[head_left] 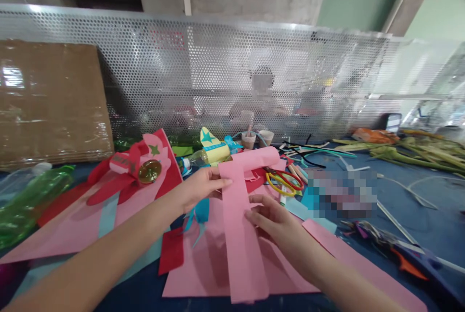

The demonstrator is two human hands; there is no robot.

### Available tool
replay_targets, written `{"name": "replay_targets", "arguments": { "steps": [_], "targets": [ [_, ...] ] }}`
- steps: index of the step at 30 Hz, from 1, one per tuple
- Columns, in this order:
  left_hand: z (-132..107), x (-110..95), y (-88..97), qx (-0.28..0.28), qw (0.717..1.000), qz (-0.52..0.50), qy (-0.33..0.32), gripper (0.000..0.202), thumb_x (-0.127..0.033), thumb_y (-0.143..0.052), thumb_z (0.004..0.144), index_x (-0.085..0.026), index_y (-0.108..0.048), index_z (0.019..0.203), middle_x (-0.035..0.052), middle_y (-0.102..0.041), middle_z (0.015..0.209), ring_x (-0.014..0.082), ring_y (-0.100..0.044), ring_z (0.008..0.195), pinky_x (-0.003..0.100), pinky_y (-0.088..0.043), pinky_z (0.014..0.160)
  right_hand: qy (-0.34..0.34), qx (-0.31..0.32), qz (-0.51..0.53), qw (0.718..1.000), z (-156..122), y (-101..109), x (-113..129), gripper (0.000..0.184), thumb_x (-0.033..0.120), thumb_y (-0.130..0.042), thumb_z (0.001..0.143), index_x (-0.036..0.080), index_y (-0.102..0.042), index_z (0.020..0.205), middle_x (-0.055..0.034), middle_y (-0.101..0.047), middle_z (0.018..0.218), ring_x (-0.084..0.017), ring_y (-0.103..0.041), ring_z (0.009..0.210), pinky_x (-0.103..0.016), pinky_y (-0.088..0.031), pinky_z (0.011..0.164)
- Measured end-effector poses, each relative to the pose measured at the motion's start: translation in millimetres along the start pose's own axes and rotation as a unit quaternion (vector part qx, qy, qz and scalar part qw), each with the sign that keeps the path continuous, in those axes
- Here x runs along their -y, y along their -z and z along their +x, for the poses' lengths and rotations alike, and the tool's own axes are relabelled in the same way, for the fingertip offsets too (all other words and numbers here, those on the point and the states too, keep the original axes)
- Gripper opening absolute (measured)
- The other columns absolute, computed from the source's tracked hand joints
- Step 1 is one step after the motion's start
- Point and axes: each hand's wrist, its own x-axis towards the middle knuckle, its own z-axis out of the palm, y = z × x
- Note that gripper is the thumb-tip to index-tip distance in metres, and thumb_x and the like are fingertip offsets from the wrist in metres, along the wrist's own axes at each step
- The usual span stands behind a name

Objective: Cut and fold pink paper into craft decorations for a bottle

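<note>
A long strip of pink paper [242,244] hangs in front of me, its top end curled over to the right. My left hand [205,187] pinches its upper left edge between thumb and fingers. Lower down, the right edge is gripped by my right hand [269,217], thumb at the front. Larger pink sheets [196,278] lie on the table beneath. A red paper piece [172,251] and a blue paper scrap [201,211] rest below my left hand. Beyond my right hand are yellow-and-red-handled scissors [285,181].
Left stand a pink and red paper craft [131,176], a green plastic bottle [36,200] and a cardboard box [54,103]. A decorated bottle [207,156] and cups [248,139] sit behind. To the right are a blue-and-orange tool [407,258] and dry leaves [417,152]. A perforated metal panel [225,74] closes the back.
</note>
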Motion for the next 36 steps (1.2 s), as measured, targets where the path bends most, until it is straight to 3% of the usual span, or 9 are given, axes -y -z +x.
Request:
{"name": "replay_targets", "arguments": {
  "steps": [4,7,13,18,23,27,30,33,36],
  "targets": [
    [9,6,11.8,-0.058,0.998,-0.016,-0.014,0.023,-0.028,-0.078,0.065,-0.016,-0.072,0.084,0.003,-0.073,0.08,0.0161,-0.066,0.074,0.03,-0.053,0.073,-0.027,0.077,-0.039,0.996,-2,-3,-9,0.043,0.05,-0.082,0.06,0.017,-0.055,0.065,0.007,-0.048,0.056,-0.008,-0.044,0.051,-0.021,-0.035,0.05],
    [16,10,22.6,-0.096,0.995,-0.018,-0.032,0.023,-0.029,-0.078,0.066,-0.016,-0.071,0.083,0.0039,-0.074,0.08,0.0164,-0.068,0.074,0.03,-0.054,0.074,-0.035,0.102,-0.051,0.993,-4,-6,-15,0.041,0.05,-0.08,0.062,0.018,-0.055,0.066,0.0067,-0.05,0.053,-0.01,-0.049,0.05,-0.023,-0.042,0.051],
    [29,17,53.8,-0.144,0.984,0.056,-0.083,0.027,-0.041,-0.064,0.084,-0.016,-0.065,0.093,0.0047,-0.071,0.086,0.0165,-0.068,0.077,0.033,-0.055,0.074,0.04,-0.008,-0.039,0.998,-1,3,-7,0.041,0.054,-0.077,0.066,0.02,-0.059,0.082,0.0073,-0.049,0.056,-0.012,-0.05,0.05,-0.025,-0.046,0.05],
    [22,6,73.2,-0.031,0.967,0.243,-0.074,0.034,-0.049,-0.066,0.078,-0.02,-0.069,0.097,0.0061,-0.072,0.092,0.0196,-0.067,0.087,0.031,-0.05,0.079,0.122,-0.154,-0.002,0.981,2,19,5,0.045,0.054,-0.069,0.074,0.026,-0.054,0.106,0.0051,-0.053,0.072,-0.013,-0.052,0.059,-0.029,-0.05,0.057],
    [5,-4,65.7,0.143,0.889,0.431,-0.058,0.043,-0.044,-0.077,0.065,-0.035,-0.071,0.107,-0.0007,-0.073,0.105,0.0208,-0.063,0.093,0.027,-0.044,0.08,0.158,-0.201,0.012,0.967,-2,15,13,0.048,0.043,-0.072,0.074,0.029,-0.053,0.117,0.0045,-0.057,0.078,-0.012,-0.05,0.059,-0.027,-0.049,0.054],
    [8,10,69.0,0.086,0.831,0.543,-0.081,0.018,-0.042,-0.07,0.07,-0.025,-0.074,0.075,0.0048,-0.068,0.073,0.028,-0.056,0.091,0.033,-0.04,0.079,0.167,-0.206,0.023,0.964,-3,12,18,0.044,0.04,-0.071,0.074,0.031,-0.054,0.115,0.0033,-0.058,0.082,-0.012,-0.049,0.059,-0.027,-0.048,0.053],
    [15,16,78.5,0.015,0.804,0.586,-0.103,0.03,-0.038,-0.063,0.075,-0.019,-0.067,0.053,0.0099,-0.062,0.066,0.0321,-0.053,0.09,0.038,-0.039,0.079,0.178,-0.215,0.02,0.96,-4,14,20,0.043,0.039,-0.069,0.076,0.032,-0.054,0.116,0.0019,-0.059,0.087,-0.013,-0.049,0.06,-0.028,-0.047,0.054],
    [18,13,77.3,0.009,0.793,0.593,-0.14,0.023,-0.033,-0.061,0.077,-0.019,-0.073,0.063,0.0097,-0.066,0.08,0.0299,-0.055,0.093,0.037,-0.038,0.083,0.178,-0.213,0.02,0.96,-4,15,21,0.041,0.036,-0.068,0.076,0.032,-0.055,0.115,0.0019,-0.058,0.086,-0.013,-0.049,0.06,-0.028,-0.046,0.053],
    [20,11,61.6,0.076,0.793,0.579,-0.174,0.014,-0.03,-0.064,0.077,-0.023,-0.077,0.077,0.0046,-0.069,0.092,0.0218,-0.06,0.089,0.029,-0.041,0.083,0.178,-0.206,0.028,0.962,-5,12,22,0.038,0.035,-0.068,0.076,0.032,-0.056,0.112,0.0029,-0.058,0.082,-0.012,-0.049,0.057,-0.027,-0.045,0.052]
  ]
}}
